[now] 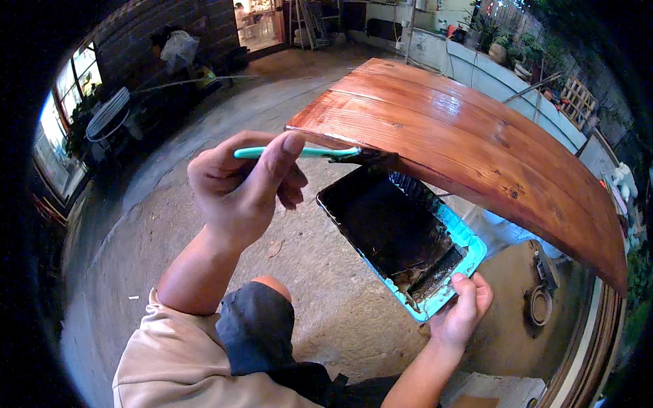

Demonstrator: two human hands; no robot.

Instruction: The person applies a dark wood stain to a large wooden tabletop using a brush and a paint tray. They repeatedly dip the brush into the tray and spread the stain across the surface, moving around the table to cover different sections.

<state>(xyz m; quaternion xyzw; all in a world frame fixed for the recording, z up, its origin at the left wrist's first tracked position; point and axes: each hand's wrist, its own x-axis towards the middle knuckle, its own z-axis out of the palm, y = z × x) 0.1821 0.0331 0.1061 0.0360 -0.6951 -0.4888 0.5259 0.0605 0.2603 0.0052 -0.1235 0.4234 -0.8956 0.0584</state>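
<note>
My left hand (245,178) grips a paintbrush by its thin teal handle (306,152), thumb on top. The brush's dark bristles (375,157) meet the near side edge of a wooden tabletop (449,122), whose reddish-brown planks have a glossy, wet-looking surface. Below that edge, my right hand (461,308) holds a turquoise paint tray (472,250) by its near corner, with the thumb over the rim. Dark stain or varnish coats most of the tray's inside. The tray's far end lies beneath the bristles; whether they touch it, I cannot tell.
Rough concrete floor (326,285) spreads below. A round dish-like object (539,306) lies on the ground at right. White plastic sheeting (510,232) shows under the tabletop. Farther off are a round slatted table (108,109), a low wall (490,71) with plants, and a lit doorway (257,23) with a person inside.
</note>
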